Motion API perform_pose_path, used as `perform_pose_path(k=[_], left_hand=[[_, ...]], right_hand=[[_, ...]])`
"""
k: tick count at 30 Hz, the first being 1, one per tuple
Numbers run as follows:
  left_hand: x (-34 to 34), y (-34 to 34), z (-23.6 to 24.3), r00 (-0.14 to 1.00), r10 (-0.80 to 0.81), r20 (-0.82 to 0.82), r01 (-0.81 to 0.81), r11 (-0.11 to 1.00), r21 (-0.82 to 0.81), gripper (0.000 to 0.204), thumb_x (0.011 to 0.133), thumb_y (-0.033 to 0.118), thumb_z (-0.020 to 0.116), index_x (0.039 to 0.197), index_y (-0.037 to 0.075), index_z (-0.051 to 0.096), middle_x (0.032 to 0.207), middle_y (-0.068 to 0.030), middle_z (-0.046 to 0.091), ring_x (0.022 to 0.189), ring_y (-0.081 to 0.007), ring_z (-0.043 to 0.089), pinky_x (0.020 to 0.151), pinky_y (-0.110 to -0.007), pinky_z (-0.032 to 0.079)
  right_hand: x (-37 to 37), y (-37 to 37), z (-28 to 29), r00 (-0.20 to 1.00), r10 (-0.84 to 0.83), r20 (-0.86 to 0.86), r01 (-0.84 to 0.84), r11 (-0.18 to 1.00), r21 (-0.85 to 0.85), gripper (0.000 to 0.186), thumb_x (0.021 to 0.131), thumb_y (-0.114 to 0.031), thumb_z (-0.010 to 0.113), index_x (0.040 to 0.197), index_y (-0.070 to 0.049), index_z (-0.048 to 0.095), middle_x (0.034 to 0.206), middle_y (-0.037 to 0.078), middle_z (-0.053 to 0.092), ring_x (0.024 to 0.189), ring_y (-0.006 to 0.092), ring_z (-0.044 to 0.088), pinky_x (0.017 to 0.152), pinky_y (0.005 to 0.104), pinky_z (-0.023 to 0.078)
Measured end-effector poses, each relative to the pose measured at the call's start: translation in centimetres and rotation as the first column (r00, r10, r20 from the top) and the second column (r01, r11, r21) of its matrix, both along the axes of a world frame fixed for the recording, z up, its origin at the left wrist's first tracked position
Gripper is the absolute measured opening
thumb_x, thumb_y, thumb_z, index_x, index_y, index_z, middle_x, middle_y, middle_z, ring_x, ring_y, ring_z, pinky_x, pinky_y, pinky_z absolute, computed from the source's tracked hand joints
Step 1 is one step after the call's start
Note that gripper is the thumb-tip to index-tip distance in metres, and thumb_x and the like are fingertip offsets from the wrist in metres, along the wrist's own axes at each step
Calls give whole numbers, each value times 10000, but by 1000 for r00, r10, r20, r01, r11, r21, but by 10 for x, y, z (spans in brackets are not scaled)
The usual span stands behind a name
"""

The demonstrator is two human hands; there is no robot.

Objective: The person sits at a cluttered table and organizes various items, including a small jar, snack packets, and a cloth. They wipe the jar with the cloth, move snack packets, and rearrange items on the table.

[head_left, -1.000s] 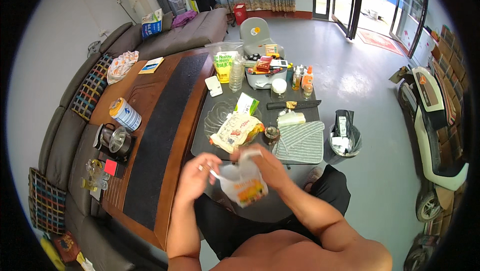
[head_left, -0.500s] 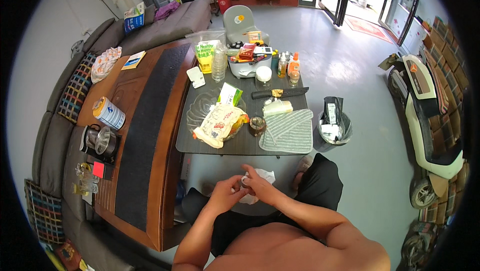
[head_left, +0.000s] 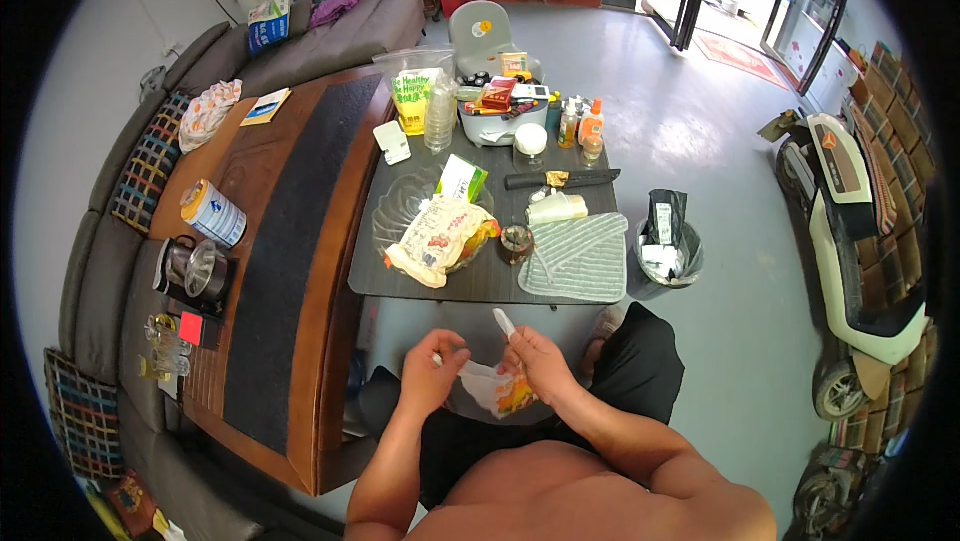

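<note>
Above my lap hangs a thin white plastic bag [head_left: 484, 388] with something orange and yellow showing through its lower right side. My right hand [head_left: 537, 369] is closed round one gathered end of it, and a white twisted tip [head_left: 503, 321] sticks up above the thumb. My left hand [head_left: 430, 373] is closed with curled fingers at the bag's left upper edge; a small pale bit shows between the fingers. Just beyond my hands is a dark low table [head_left: 455, 291], holding a cream printed bag [head_left: 440, 241] in a clear scalloped bowl [head_left: 388, 216].
On the low table are a grey-green cloth [head_left: 575, 261], a black sheathed knife [head_left: 590, 179], a brown jar [head_left: 516, 244], a filled bin [head_left: 480, 129] and bottles [head_left: 590, 123]. A lined trash can [head_left: 665, 266] stands right. A wooden table [head_left: 300, 381] flanks my left; a scooter [head_left: 850, 241] is far right.
My hands have moved apart, the left one leftward, the right one rightward. The bag, bunched between them before, is now spread open, showing its orange and yellow contents. One gathered end now points up.
</note>
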State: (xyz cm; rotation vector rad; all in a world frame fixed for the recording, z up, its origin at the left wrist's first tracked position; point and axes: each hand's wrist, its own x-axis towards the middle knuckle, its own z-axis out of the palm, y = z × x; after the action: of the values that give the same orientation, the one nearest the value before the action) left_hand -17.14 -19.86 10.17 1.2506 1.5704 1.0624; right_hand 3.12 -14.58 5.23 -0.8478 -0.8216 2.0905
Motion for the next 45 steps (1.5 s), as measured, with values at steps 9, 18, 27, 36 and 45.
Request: perform_pose_path(k=[9, 18, 27, 36, 45], left_hand=[[27, 9, 22, 947, -295, -125, 307, 947, 96, 100, 900, 18, 714, 986, 34, 666, 928, -68, 628, 805, -213, 663, 688, -305, 518], [29, 7, 13, 937, -340, -84, 350, 911, 217, 209, 886, 33, 731, 1087, 38, 674, 1094, -96, 646, 868, -216, 681, 715, -316, 538], [9, 2, -6, 914, -235, -330, 237, 971, -35, 175, 946, 182, 699, 1054, 46, 721, 949, -152, 708, 788, -339, 698, 690, -399, 541], [21, -14, -10, 845, -357, -398, 434, 893, 119, 136, 909, 153, 725, 985, 41, 710, 893, -120, 697, 833, -322, 691, 704, -403, 528], [7, 4, -27, 944, -299, 140, 303, 953, -9, 282, 1062, 233, 568, 1198, 9, 674, 979, -66, 734, 898, -97, 635, 807, -300, 514]], right_hand=[[-1, -6, -27, 850, 239, 470, -473, 739, 479, 308, 934, -99, 588, 1232, -47, 646, 944, 131, 693, 881, 216, 643, 790, 346, 515], [9, -11, -6, 777, 428, 462, -557, 809, 187, 197, 1008, -201, 641, 999, -15, 705, 780, -38, 623, 708, 71, 538, 629, 265, 437], [10, 1, -12, 919, 242, 312, -258, 966, 13, 286, 1053, -274, 633, 1100, -8, 728, 856, 33, 714, 650, 92, 563, 599, 250, 458], [12, 2, -1, 911, 179, 372, -253, 954, 160, 123, 979, -96, 688, 1063, -7, 702, 952, 72, 724, 763, 132, 648, 679, 299, 529], [11, 8, 23, 883, 182, 433, -427, 694, 579, 165, 878, -28, 712, 976, -34, 579, 878, 79, 694, 823, 192, 652, 768, 347, 530]])
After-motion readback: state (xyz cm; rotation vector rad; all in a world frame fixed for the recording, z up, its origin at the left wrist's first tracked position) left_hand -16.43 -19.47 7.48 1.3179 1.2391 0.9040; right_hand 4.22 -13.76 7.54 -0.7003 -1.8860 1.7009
